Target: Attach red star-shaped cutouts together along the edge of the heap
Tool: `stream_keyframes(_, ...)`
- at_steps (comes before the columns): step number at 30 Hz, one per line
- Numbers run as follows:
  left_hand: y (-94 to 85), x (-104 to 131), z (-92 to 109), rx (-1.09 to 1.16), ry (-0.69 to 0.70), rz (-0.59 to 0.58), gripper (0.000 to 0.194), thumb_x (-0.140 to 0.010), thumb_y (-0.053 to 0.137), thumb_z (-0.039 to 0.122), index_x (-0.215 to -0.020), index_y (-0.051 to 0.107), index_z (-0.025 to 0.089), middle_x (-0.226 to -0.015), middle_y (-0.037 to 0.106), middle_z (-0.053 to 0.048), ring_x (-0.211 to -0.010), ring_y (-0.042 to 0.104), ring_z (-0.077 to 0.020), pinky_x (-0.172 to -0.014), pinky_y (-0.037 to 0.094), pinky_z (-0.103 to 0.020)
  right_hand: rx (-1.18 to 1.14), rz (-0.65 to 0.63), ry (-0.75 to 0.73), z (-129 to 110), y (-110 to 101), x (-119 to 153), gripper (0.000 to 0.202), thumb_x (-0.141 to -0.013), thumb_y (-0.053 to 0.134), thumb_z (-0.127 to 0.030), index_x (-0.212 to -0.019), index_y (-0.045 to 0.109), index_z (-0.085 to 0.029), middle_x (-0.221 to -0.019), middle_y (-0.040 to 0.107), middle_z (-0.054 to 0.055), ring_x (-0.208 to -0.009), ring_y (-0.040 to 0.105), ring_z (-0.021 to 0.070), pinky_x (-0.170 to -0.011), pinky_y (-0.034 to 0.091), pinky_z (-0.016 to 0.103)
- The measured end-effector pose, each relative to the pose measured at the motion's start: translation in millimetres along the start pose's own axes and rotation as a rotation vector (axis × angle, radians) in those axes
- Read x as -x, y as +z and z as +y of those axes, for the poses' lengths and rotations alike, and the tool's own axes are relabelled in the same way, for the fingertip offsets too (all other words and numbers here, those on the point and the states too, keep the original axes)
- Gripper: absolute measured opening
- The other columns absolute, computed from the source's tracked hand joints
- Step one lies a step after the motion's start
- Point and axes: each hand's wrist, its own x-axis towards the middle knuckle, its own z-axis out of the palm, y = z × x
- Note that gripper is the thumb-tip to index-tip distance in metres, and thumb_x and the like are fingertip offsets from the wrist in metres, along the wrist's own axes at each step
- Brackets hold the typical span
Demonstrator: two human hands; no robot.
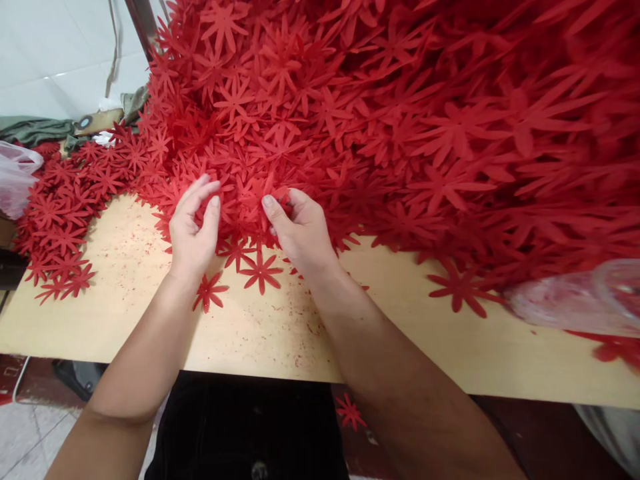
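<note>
Pinching what appears to be a red flower cutout (269, 187) between thumb and curled fingers of the right hand (304, 230), at the front edge of the big red heap (280, 127). Hard to make out in full, with part of the cutout behind the thumb and the rest merging into the same red behind. Impossible to tell from here whether pinching one layer or several. Holding the right wrist low over the table (250, 337), back of the hand mostly up, forearm slanting in from the lower right. Holding the left hand (194, 223) just across from it, palm turned inward, fingers long and loosely bent, thumb raised near the fingertips; released, with nothing visible in the grasp. Reaching in with the left forearm from the lower left, cut off by the frame, as on the right.

Below and between the hands, lying flat on the table near dark red specks: loose flowers (261, 271). Farther left, spreading toward the plastic bag (16, 177), cut off at the edge: a smaller pile (60, 217). To the right, blurred and cut off: a clear plastic container (570, 300). Stretched and smeared toward the upper right: much of the big red heap.
</note>
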Motion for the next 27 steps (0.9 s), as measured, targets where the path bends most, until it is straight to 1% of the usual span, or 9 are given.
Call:
stream_keyframes(3, 8.0, 6.2, 11.3, 0.165, -0.062, -0.116, 0.032, -0.078, 0.064, 0.046, -0.096, 0.068, 0.020, -0.097, 0.070, -0.005, -0.092, 0.065, -0.0149, -0.091, 0.050, -0.032, 0.035, -0.040, -0.023, 1.8, 1.2, 1.7, 0.040, -0.069, 0.068, -0.056, -0.066, 0.050, -0.019, -0.057, 0.046, -0.007, -0.052, 0.039, 0.0049, -0.056, 0.040, 0.024)
stream_keyframes(5, 13.4, 8.3, 13.0, 0.247, -0.123, -0.182, 0.030, -0.072, 0.071, 0.044, -0.090, 0.068, 0.020, -0.084, 0.069, -0.002, -0.077, 0.064, -0.0111, -0.077, 0.052, -0.026, 0.053, -0.059, -0.032, 2.7, 1.8, 2.8, 0.043, -0.069, 0.066, -0.060, -0.066, 0.049, -0.020, -0.058, 0.047, -0.006, -0.053, 0.040, 0.0054, -0.055, 0.039, 0.024)
stream_keyframes(8, 15.7, 5.3, 7.3, 0.322, -0.167, -0.145, 0.024, -0.067, 0.075, 0.039, -0.076, 0.065, 0.019, -0.070, 0.065, 0.002, -0.065, 0.059, -0.0077, -0.066, 0.049, -0.022, 0.044, -0.098, -0.007, 2.2, 1.4, 3.0, 0.045, -0.071, 0.063, -0.062, -0.066, 0.048, -0.020, -0.056, 0.043, -0.007, -0.050, 0.037, 0.0051, -0.050, 0.034, 0.024)
stream_keyframes(10, 12.8, 0.5, 1.6, 0.348, -0.189, -0.069, 0.023, -0.067, 0.075, 0.036, -0.072, 0.062, 0.019, -0.067, 0.063, 0.003, -0.063, 0.057, -0.0072, -0.065, 0.048, -0.021, 0.046, -0.094, 0.027, 0.8, -0.3, 1.4, 0.039, -0.073, 0.066, -0.054, -0.067, 0.048, -0.020, -0.055, 0.041, -0.007, -0.048, 0.035, 0.0044, -0.047, 0.031, 0.023)
stream_keyframes(13, 7.4, -5.3, -3.7, 0.376, -0.263, 0.011, 0.020, -0.069, 0.074, 0.032, -0.072, 0.059, 0.019, -0.068, 0.062, 0.003, -0.062, 0.057, -0.0072, -0.062, 0.047, -0.020, 0.066, 0.004, 0.053, -1.0, -4.4, -2.7, 0.022, -0.077, 0.066, -0.030, -0.068, 0.049, -0.019, -0.058, 0.043, -0.007, -0.048, 0.037, 0.0037, -0.048, 0.033, 0.021)
stream_keyframes(15, 6.3, -6.3, -4.0, 0.407, -0.319, 0.008, 0.019, -0.070, 0.072, 0.030, -0.072, 0.057, 0.020, -0.067, 0.061, 0.004, -0.060, 0.057, -0.0071, -0.058, 0.046, -0.020, 0.084, 0.071, 0.040, -1.4, -6.7, -5.1, 0.015, -0.078, 0.061, -0.017, -0.067, 0.050, -0.019, -0.062, 0.047, -0.006, -0.050, 0.039, 0.0037, -0.051, 0.035, 0.021)
stream_keyframes(18, 8.1, -5.0, -2.0, 0.466, -0.342, -0.026, 0.020, -0.067, 0.074, 0.026, -0.074, 0.057, 0.020, -0.066, 0.061, 0.005, -0.058, 0.056, -0.0064, -0.059, 0.047, -0.020, 0.124, 0.100, -0.005, -0.8, -8.0, -6.6, 0.013, -0.074, 0.058, -0.007, -0.070, 0.055, -0.018, -0.066, 0.053, -0.005, -0.057, 0.046, 0.0052, -0.058, 0.041, 0.022)
stream_keyframes(22, 10.3, -3.6, -1.2, 0.515, -0.351, -0.033, 0.024, -0.063, 0.077, 0.023, -0.077, 0.059, 0.020, -0.070, 0.062, 0.005, -0.061, 0.056, -0.0057, -0.063, 0.048, -0.020, 0.121, 0.058, 0.003, 1.4, -7.0, -5.6, 0.011, -0.070, 0.062, -0.008, -0.071, 0.058, -0.018, -0.066, 0.056, -0.004, -0.058, 0.049, 0.0066, -0.056, 0.041, 0.022)
stream_keyframes(27, 9.1, -2.2, -2.2, 0.520, -0.419, -0.072, 0.017, -0.070, 0.072, 0.029, -0.070, 0.057, 0.020, -0.065, 0.059, 0.005, -0.058, 0.054, -0.0066, -0.060, 0.045, -0.022, 0.055, 0.077, 0.047, 4.9, -6.5, -5.1, 0.021, -0.069, 0.070, -0.027, -0.062, 0.052, -0.020, -0.054, 0.047, -0.006, -0.048, 0.039, 0.0052, -0.046, 0.032, 0.021)
